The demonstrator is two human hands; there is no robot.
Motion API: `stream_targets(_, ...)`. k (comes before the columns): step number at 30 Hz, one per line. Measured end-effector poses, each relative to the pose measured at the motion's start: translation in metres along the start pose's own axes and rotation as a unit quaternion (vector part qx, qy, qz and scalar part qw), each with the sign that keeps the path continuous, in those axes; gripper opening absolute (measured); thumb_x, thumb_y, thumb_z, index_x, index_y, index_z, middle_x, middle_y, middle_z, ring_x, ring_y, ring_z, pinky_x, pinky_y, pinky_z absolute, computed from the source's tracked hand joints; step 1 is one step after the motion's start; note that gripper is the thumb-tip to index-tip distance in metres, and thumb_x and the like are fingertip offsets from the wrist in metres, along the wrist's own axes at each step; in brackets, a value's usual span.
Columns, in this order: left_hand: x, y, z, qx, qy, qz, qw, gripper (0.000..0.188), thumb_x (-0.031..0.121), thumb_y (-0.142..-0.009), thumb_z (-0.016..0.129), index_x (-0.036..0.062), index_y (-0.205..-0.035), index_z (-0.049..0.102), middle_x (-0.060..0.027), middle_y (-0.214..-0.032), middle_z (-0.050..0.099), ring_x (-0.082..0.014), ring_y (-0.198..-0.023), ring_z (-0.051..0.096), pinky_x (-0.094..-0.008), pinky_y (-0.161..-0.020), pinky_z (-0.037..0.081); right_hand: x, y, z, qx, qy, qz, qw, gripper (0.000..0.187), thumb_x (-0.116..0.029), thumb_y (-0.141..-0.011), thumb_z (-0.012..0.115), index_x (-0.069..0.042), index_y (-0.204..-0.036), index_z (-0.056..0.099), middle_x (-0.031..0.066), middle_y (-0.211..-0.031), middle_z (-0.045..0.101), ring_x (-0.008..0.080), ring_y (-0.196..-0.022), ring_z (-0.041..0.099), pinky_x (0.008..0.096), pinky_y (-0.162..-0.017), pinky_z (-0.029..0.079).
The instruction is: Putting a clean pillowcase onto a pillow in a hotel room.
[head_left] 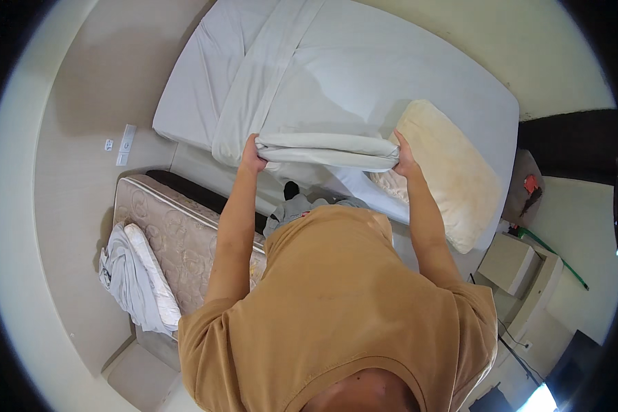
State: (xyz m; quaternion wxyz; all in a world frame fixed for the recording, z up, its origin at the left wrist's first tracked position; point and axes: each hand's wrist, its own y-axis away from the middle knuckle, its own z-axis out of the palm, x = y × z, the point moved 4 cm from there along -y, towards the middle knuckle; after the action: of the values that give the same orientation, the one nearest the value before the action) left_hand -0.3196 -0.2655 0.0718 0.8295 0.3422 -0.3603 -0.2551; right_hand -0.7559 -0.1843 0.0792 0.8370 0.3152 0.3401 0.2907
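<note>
Stretched between my two hands is a folded white sheet (329, 151), held out in front of me over the near side of the bed. My left hand (253, 155) grips its left end, with the fingers wrapped round the fold. At the other end my right hand (405, 155) is closed on the fabric, right beside a cream pillow (450, 175). The pillow lies on the mattress (405, 75), which has a white cover. Another band of the white cloth runs across the bed toward its far edge, with creases on the left part.
A second, beige patterned mattress (168, 230) stands at my left, with a crumpled grey cloth (127, 278) on it. Low furniture (511, 264) and a green stick (563, 261) are at my right. A wall switch plate (126, 144) is on the left wall.
</note>
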Motion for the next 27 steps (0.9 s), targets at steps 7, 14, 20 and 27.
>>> stream_targets(7,0.020,0.019,-0.005,0.037,-0.551,0.220,0.804,0.050,0.021,-0.076,0.074,-0.0042,-0.115,0.057,-0.0202,-0.114,0.063,-0.0334,-0.105,0.061,-0.0405,-0.091,0.048,-0.009,0.014,-0.011,0.136,0.465,-0.107,0.868,0.052,-0.036,-0.076,0.068,0.000,-0.114,0.064,0.0138,-0.111,0.067,0.0239,-0.096,0.065,0.0390,-0.079,0.052)
stream_targets(14,0.040,-0.023,-0.063,0.214,-0.642,0.370,0.637,0.029,0.016,-0.065,0.072,0.0052,-0.090,0.064,-0.0162,-0.088,0.067,-0.0316,-0.084,0.065,-0.0399,-0.077,0.050,-0.028,-0.006,0.017,0.412,0.557,-0.225,0.685,0.034,-0.021,-0.069,0.067,-0.003,-0.098,0.067,0.0221,-0.103,0.068,0.0347,-0.102,0.064,0.0418,-0.087,0.051)
stream_targets(20,0.113,0.007,0.036,0.196,-0.477,0.479,0.710,0.024,0.011,-0.070,0.066,0.0016,-0.092,0.063,-0.0125,-0.088,0.067,-0.0225,-0.084,0.064,-0.0329,-0.076,0.050,-0.090,0.003,0.049,0.420,0.570,-0.322,0.629,0.041,-0.021,-0.071,0.068,-0.012,-0.108,0.054,0.0127,-0.102,0.066,0.0320,-0.100,0.063,0.0441,-0.083,0.050)
stream_targets(27,0.087,-0.006,0.015,0.226,-0.513,0.363,0.745,0.034,0.007,-0.075,0.067,-0.0046,-0.106,0.059,-0.0127,-0.097,0.064,-0.0206,-0.084,0.063,-0.0333,-0.070,0.053,-0.080,-0.025,0.020,0.448,0.512,-0.332,0.653,0.035,-0.023,-0.070,0.072,-0.010,-0.100,0.061,0.0110,-0.102,0.065,0.0304,-0.097,0.063,0.0422,-0.082,0.050)
